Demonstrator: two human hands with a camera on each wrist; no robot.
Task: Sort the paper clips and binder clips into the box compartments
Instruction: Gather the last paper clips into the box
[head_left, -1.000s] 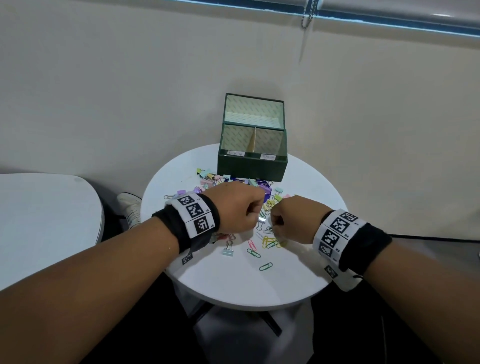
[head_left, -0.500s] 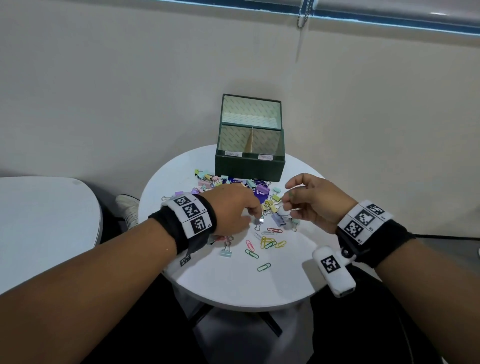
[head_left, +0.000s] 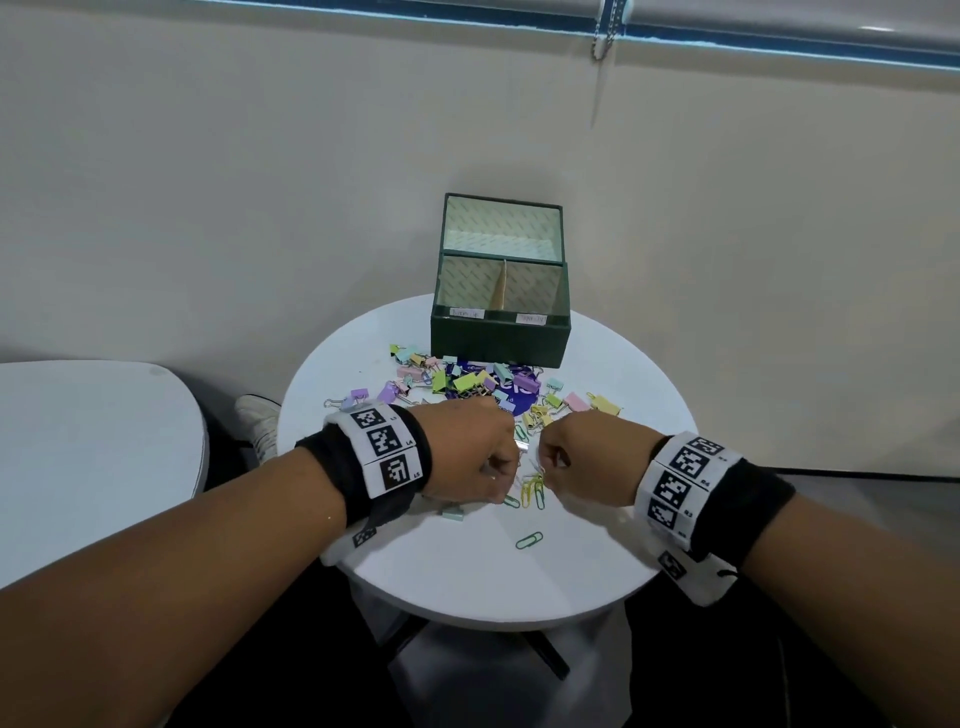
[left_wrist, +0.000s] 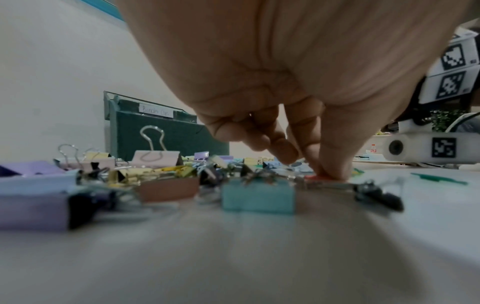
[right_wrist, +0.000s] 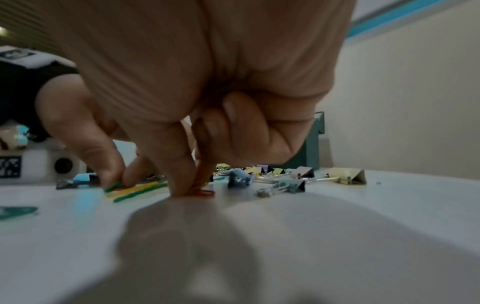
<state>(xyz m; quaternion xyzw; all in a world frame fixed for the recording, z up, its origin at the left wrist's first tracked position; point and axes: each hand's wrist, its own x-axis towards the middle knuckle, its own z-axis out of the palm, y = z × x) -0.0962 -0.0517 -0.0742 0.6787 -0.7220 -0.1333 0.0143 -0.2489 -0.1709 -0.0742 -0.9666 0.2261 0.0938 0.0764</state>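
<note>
A dark green box (head_left: 500, 340) with two labelled front compartments stands at the back of the round white table (head_left: 467, 582). Pastel binder clips (head_left: 467, 383) lie piled before it. Coloured paper clips (head_left: 534, 491) lie between my two hands. My left hand (head_left: 480, 457) is curled, thumb and forefinger pinching down on a red paper clip (left_wrist: 313, 177) that lies on the table. My right hand (head_left: 569, 457) pinches an orange paper clip (right_wrist: 203, 192) against the tabletop, its other fingers curled in. In the right wrist view the left hand's fingertips (right_wrist: 111, 179) touch green and yellow clips (right_wrist: 135, 190).
A lone green paper clip (head_left: 529, 540) lies nearer me. A teal binder clip (left_wrist: 258, 198) sits just in front of the left hand. A second white table (head_left: 93, 457) stands to the left, with a shoe (head_left: 257, 421) on the floor between. The wall is close behind the box.
Half a second ago my right hand was raised to the right with fingers loosely spread; it has come back down beside the left hand and closed on a clip. The left hand has stayed put.
</note>
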